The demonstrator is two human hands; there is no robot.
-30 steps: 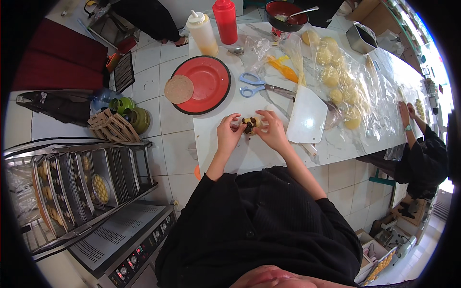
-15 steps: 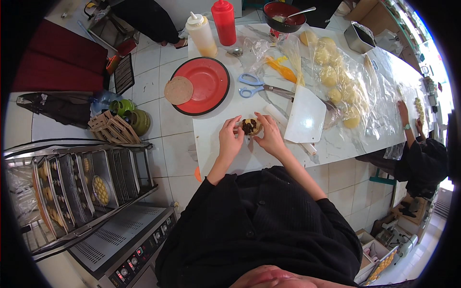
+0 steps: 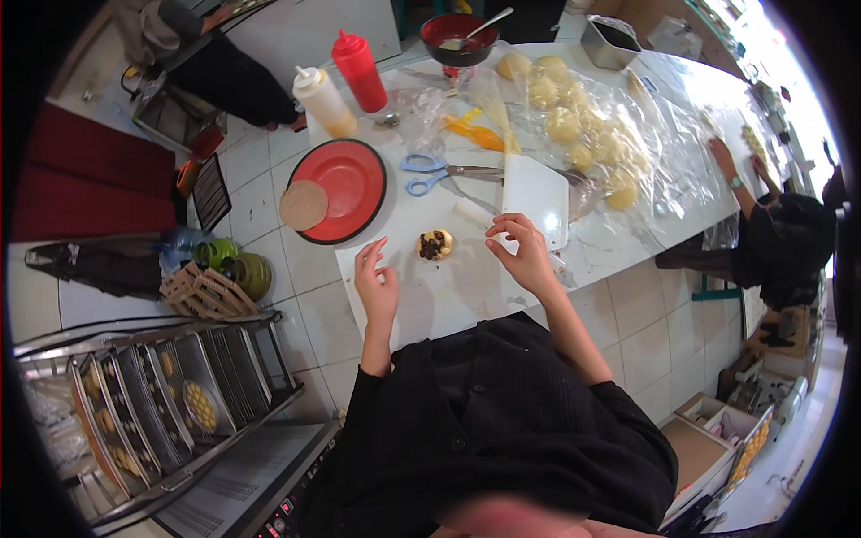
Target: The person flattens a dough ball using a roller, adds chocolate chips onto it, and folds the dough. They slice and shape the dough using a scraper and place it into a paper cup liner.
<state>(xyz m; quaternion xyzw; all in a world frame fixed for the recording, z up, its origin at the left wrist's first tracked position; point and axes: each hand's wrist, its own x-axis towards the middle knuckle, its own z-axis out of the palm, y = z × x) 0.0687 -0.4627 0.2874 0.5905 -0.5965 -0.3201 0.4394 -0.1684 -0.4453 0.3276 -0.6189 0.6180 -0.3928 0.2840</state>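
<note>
A small round of pale dough (image 3: 434, 245), topped with dark chips, lies on the white marble-patterned table (image 3: 408, 296) between my hands. To its left is my left hand (image 3: 377, 281), raised with fingers apart and nothing in them. On the other side, my right hand (image 3: 526, 255) is also free of the dough, its thumb and fingers apart. Just beyond the right hand lie a short white rolling pin (image 3: 473, 213) and a white flat scraper (image 3: 536, 199). Blue-handled scissors (image 3: 430, 173) rest farther back.
A red plate (image 3: 354, 184) with a brown disc (image 3: 304, 205) on it stands at left. Behind are a white squeeze bottle (image 3: 325, 100), a red one (image 3: 360, 73) and a dark bowl (image 3: 459, 40). Dough balls (image 3: 563, 125) lie under plastic. Another person (image 3: 776, 238) works at far right.
Both hands have let go of the dough and moved apart, left hand leftward, right hand rightward. The dough now sits on the table. The view has shifted a little.
</note>
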